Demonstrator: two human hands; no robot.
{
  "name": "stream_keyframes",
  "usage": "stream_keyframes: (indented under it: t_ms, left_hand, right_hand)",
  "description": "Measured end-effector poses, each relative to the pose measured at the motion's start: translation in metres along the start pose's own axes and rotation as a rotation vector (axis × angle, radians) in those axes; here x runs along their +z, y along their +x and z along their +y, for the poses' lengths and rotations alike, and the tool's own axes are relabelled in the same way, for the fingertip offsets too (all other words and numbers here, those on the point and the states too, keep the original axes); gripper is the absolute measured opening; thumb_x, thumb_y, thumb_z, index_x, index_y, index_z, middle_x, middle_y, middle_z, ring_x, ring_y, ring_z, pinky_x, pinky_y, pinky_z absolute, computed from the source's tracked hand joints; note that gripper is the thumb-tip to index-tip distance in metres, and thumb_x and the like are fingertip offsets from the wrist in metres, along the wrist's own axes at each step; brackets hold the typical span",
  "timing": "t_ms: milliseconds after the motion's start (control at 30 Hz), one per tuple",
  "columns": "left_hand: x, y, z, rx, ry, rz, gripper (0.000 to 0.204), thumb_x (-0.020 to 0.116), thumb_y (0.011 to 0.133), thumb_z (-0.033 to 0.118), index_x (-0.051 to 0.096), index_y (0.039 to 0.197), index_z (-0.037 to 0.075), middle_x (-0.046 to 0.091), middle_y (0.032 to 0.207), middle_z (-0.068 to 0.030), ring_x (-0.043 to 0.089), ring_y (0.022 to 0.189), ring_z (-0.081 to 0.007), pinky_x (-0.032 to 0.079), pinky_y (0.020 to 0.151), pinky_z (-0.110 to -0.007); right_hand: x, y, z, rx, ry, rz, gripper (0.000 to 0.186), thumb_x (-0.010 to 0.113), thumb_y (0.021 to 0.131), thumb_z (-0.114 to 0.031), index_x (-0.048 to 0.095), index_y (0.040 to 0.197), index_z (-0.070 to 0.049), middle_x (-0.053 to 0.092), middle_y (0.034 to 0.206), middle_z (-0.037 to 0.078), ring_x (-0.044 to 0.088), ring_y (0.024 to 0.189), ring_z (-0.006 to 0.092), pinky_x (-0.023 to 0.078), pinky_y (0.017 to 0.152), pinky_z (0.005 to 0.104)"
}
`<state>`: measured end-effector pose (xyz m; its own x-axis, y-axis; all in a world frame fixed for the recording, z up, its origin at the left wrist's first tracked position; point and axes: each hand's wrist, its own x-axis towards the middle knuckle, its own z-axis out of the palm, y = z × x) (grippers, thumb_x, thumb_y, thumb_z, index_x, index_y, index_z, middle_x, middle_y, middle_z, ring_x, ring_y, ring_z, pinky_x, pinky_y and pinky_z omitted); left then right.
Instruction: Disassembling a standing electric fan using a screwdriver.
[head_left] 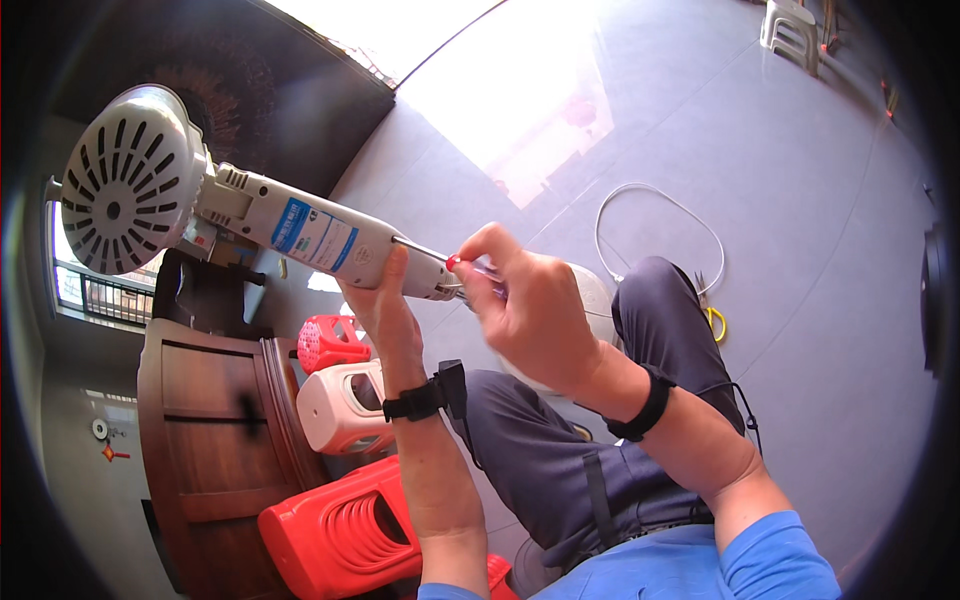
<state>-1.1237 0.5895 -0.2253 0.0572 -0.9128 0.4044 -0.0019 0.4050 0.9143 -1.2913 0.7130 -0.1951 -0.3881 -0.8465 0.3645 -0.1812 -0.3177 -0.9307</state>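
Note:
A white electric fan body (370, 230) without blades or guard slants across the upper left. It ends in a round, slotted motor cover (150, 200), and a blue-and-white label is stuck on its post. My left hand (385, 310) grips the post from below, thumb up along its side. In my right hand (535, 310) is a screwdriver (425, 250) with a red-collared handle. Its metal shaft points left, with the tip at the post just above my left thumb. My right fingers hide most of the handle.
A white cable (690, 195) loops on the grey floor beside yellow-handled scissors (717, 325). On the left are red stacked stools (340, 530), a cream stool (335, 410), another red stool (325, 345) and a brown wooden furniture piece (215, 430). A pale stool (790, 30) stands far right.

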Motion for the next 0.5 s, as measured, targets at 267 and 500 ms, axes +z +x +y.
stream_keyframes:
  t_ms: [267, 500]
  left_hand:
    - [0.002, -0.002, 0.003, -0.031, -0.022, -0.017, 0.078, 0.083, 0.082, 0.009, 0.037, 0.145, 0.006, 0.057, 0.124, -0.0103, 0.056, 0.116, -0.0221, 0.044, 0.105, -0.040]
    - [0.003, 0.000, 0.000, -0.072, -0.050, -0.036, 0.079, 0.083, 0.082, 0.010, 0.036, 0.145, 0.007, 0.058, 0.124, -0.0107, 0.056, 0.117, -0.0224, 0.045, 0.104, -0.040]
  right_hand:
    - [-0.003, -0.004, -0.004, -0.017, -0.338, -0.015, 0.024, 0.064, 0.096, -0.027, 0.057, 0.086, -0.007, 0.063, 0.057, 0.013, 0.067, 0.055, 0.0335, 0.050, 0.050, 0.0422]
    - [0.004, 0.012, 0.016, -0.608, -0.380, 0.224, 0.024, 0.066, 0.097, -0.029, 0.062, 0.090, -0.006, 0.062, 0.056, 0.010, 0.065, 0.050, 0.0350, 0.047, 0.049, 0.0439]
